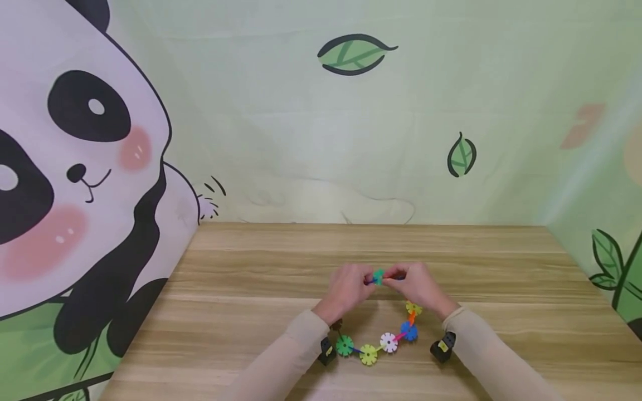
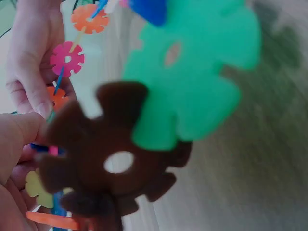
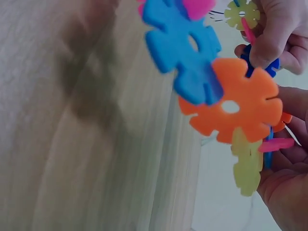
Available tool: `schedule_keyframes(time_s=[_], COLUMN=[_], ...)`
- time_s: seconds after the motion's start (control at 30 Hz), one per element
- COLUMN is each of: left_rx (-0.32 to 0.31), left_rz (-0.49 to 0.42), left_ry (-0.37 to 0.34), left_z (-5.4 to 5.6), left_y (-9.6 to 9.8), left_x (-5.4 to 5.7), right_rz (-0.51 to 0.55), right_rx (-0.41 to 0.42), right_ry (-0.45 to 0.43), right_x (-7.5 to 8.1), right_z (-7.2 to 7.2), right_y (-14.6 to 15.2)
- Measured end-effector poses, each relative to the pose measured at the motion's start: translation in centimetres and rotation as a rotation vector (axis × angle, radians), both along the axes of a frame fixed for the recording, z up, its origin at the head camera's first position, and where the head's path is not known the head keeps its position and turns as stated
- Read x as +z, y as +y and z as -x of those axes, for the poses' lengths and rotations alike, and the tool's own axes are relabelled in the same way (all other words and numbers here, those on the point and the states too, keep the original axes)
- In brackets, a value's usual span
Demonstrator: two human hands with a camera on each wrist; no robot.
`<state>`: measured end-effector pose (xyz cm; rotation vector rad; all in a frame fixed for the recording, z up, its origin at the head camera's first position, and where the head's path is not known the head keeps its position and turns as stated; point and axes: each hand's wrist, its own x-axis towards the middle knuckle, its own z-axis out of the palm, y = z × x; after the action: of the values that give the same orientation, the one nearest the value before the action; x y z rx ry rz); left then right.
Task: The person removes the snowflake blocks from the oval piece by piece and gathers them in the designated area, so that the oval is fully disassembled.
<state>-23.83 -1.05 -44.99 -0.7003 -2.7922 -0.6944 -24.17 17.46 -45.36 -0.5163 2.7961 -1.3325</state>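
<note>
A chain of colourful notched snowflake discs runs in a loop between both hands. My left hand (image 1: 348,287) pinches a dark blue snowflake disc (image 3: 248,61) at one end. Opposite it, my right hand (image 1: 418,287) grips the other end, its fingertips at a teal-green snowflake disc (image 1: 378,277) between the hands. Fingers hide much of both ends. Close to the left wrist camera hang a brown disc (image 2: 77,130) and a green disc (image 2: 192,96). The right wrist view has a blue disc (image 3: 166,43), an orange disc (image 3: 250,91) and a yellow disc (image 3: 248,168) linked together.
Nearer the body, the loop's lower part, with a green disc (image 1: 344,346), a yellow-green disc (image 1: 368,361) and a white disc (image 1: 388,336), curves above or on the wooden table (image 1: 251,262). A panda-printed backdrop (image 1: 281,111) stands behind the table. Black cameras sit at both wrists.
</note>
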Motion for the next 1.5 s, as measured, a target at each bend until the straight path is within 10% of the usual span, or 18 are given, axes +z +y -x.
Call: schedule_keyframes(time_s=[0.9,1.07,1.5], left_rx=[0.004,0.014,0.064], left_rz=[-0.118,-0.214,-0.394], left_ry=[0.130,0.069,-0.156], left_z=[-0.2,0.0,-0.2], left_y=[-0.8,-2.1,-2.6], left_x=[-1.5,-1.7,-1.8], right_rz=[0.043,-0.004,0.051], right_rx=[-0.057,-0.201,-0.022], right_ry=[0.015,0.053,0.046], right_x=[-0.2,-0.1,-0.3], right_z=[0.3,0.7,0.2], right_y=[0.1,2.0,2.5])
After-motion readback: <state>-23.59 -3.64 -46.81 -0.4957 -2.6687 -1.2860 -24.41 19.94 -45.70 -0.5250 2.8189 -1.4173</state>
